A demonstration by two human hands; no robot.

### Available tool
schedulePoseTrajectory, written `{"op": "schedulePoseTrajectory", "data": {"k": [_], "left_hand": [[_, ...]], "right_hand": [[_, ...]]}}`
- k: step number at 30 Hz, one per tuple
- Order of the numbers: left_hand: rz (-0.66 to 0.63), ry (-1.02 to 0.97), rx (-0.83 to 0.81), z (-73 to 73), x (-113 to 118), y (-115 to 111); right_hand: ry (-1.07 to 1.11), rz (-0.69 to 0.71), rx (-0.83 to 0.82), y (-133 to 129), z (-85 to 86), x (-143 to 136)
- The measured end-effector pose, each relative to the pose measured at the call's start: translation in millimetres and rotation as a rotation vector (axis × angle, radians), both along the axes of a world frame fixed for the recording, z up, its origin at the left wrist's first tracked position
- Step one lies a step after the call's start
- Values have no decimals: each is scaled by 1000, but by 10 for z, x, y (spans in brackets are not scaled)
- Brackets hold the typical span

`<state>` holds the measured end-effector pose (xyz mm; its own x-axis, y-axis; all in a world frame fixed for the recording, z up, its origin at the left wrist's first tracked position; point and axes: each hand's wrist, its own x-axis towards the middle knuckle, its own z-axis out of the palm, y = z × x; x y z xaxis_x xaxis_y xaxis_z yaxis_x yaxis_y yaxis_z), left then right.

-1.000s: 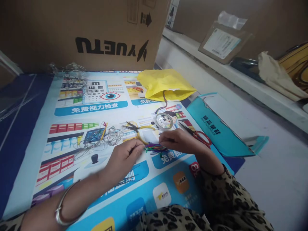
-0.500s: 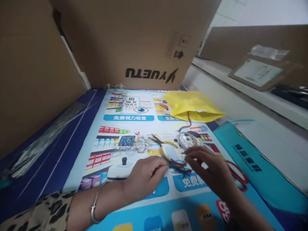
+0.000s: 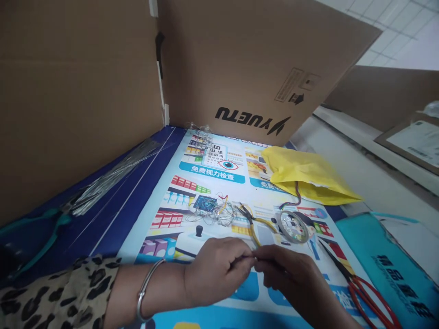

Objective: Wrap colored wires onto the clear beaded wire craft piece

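My left hand (image 3: 221,270), with a silver bangle on its wrist, is closed in a pinch at the lower middle. The fingertips of my right hand (image 3: 283,267) are pressed together and meet those of my left. Whatever lies between the fingertips is too small to name. Just beyond my hands lie yellow-handled pliers (image 3: 254,228), partly covered by the fingers. A clear round roll (image 3: 293,227) lies behind my right hand. To the left of the pliers is a blue circuit piece (image 3: 206,204) among tangled thin wires (image 3: 224,214).
Red-handled scissors (image 3: 368,292) and a teal packet (image 3: 387,269) are at the right. Behind them lies a yellow bag (image 3: 308,176). Wire strands (image 3: 113,176) and teal-handled pliers (image 3: 56,230) are at the left. Cardboard (image 3: 240,59) stands behind the printed sheet (image 3: 212,187).
The view has shifted left. My right hand has moved in to meet my left, and its fingers have closed. The bundle of coloured wires between the hands no longer shows.
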<state>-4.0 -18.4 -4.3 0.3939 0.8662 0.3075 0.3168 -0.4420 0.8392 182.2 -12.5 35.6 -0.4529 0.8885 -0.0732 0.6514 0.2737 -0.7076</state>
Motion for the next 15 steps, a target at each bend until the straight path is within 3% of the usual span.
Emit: {"op": "schedulePoseTrajectory", "data": {"k": [10, 15], "left_hand": [[14, -23, -41, 41, -237, -69], [39, 38, 32, 24, -360, -97]], "right_hand": [[-118, 155, 105, 91, 74, -172], [-116, 97, 100, 208, 132, -219]]}}
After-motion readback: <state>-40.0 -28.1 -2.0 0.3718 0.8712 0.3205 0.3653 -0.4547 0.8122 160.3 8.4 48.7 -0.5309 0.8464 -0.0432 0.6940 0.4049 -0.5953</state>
